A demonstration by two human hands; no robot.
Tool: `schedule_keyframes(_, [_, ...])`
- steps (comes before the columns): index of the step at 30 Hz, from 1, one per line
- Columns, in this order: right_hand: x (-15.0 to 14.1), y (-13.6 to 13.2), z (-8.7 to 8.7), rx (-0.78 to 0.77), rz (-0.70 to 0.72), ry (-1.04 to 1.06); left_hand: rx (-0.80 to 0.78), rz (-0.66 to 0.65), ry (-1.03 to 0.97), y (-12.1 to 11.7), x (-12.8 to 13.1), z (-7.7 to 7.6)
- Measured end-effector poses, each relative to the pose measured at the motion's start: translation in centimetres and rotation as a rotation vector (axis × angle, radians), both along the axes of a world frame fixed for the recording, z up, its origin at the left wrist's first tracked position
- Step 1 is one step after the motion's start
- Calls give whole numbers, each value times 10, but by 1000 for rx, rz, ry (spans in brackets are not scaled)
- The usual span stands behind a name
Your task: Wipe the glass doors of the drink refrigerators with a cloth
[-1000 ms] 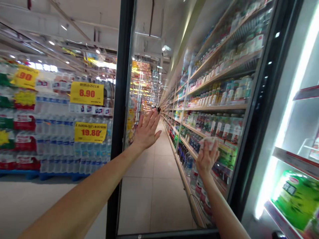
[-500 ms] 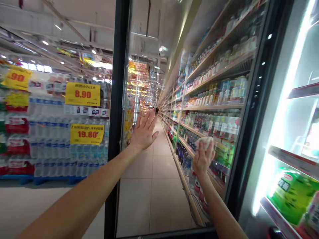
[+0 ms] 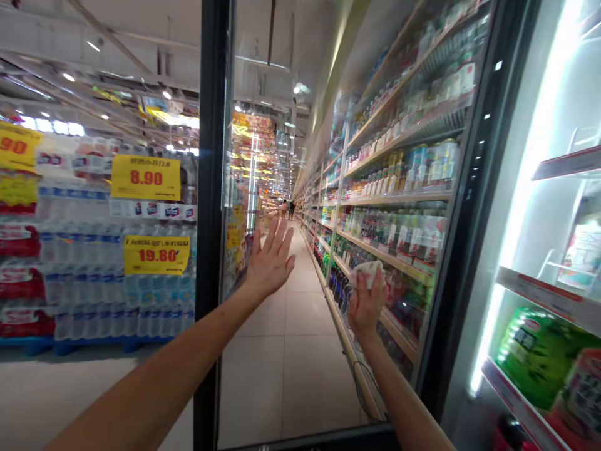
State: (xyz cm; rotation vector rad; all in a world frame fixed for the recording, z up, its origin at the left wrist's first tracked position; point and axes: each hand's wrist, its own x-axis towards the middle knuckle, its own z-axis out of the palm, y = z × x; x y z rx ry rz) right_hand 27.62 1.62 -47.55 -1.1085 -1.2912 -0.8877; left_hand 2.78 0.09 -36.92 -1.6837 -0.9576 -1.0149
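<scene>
Cloth [image 3: 370, 270]: white, bunched beneath fingers of right hand [image 3: 367, 308], seemingly against glass pane [image 3: 305, 382]; right fingers bent and closed over it, slightly parted. Probably light, soft, limp, hard to damage; best held by thick middle fold, loose edges tucked under palm. Left hand [image 3: 271, 260]: holds nothing, fingers spread, palm toward pane; contact cannot be told. Outward: dark door frame [image 3: 212, 188]; stacked bottle packs [image 3: 84, 244], left; lit fridge shelf [image 3: 544, 297], right.

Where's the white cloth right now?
In the head view, the white cloth is right of centre, held in the right hand at the glass pane, to the right of the spread left hand.
</scene>
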Motion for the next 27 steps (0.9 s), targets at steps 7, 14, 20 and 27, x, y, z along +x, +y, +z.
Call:
schedule_keyframes(7, [33, 2, -25, -41, -84, 90, 6, -10, 251, -4, -6, -21])
schedule_keyframes(14, [23, -5, -33, -57, -48, 168, 5, -10, 231, -3, -5, -22])
schedule_keyframes(20, [9, -13, -48, -114, 21, -170, -12, -33, 218, -2, -4, -24])
schedule_keyframes(27, [55, -5, -54, -72, -125, 390, -28, -46, 191, -4, -2, -25])
